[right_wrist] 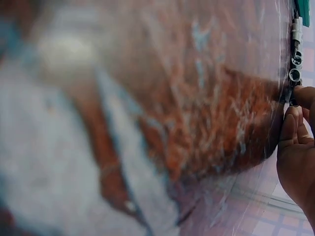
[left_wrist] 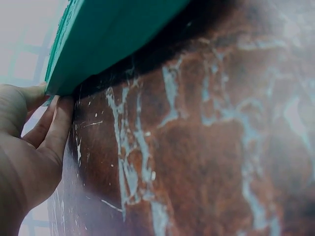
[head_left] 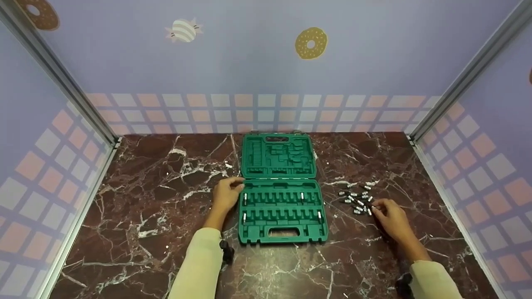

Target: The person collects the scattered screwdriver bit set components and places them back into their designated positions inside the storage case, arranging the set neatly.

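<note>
A green plastic tool case [head_left: 254, 233] lies unfolded on the marble-patterned table, its moulded lid [head_left: 258, 145] toward the back wall. Two socket bits stand in each slotted row of the near half, among them a front-left bit [head_left: 244, 217]. At the case's left side, near the hinge, my left hand [head_left: 226, 195] grips the edge between thumb and fingers; the left wrist view shows this grip from low down. Right of the case is a loose pile of silver socket bits [head_left: 353, 195]. My right hand [head_left: 392, 218] pinches a small dark-ended bit at the pile's right edge, mostly covered by the fingertips.
The dark red marble-patterned table [head_left: 166, 232] extends on both sides of the case. A lilac back wall [head_left: 249, 74] with pink and white squares and side panels with metal rails enclose it. The right wrist view is largely blurred.
</note>
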The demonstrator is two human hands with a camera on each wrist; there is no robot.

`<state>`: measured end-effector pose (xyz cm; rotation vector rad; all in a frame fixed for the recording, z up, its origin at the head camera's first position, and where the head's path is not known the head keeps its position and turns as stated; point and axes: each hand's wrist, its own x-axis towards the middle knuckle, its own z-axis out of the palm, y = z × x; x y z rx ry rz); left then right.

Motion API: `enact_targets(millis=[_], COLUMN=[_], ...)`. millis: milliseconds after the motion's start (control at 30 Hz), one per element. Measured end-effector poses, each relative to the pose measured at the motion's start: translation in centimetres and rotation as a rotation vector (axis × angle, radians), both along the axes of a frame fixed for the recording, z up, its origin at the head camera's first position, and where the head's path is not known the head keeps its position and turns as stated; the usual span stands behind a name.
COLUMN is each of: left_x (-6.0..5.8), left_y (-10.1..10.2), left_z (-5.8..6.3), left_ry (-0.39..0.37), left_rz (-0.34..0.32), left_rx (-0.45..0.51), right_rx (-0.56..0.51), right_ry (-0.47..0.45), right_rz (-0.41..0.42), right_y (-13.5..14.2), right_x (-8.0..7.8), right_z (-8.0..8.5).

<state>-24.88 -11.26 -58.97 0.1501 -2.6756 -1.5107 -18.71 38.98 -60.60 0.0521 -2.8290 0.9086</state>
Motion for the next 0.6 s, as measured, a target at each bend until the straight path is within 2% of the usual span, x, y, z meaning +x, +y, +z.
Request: enact_targets(millis=[600], left_x=[0.03], left_y=[-0.03], left_z=[-0.13], left_ry=[-0.012], left_rz=[0.01], left_rx=[-0.002], right_rx=[0.008], right_ry=[0.059], right_rz=[0.042], right_y=[0.0], right_x=[0.19], right_z=[-0.47])
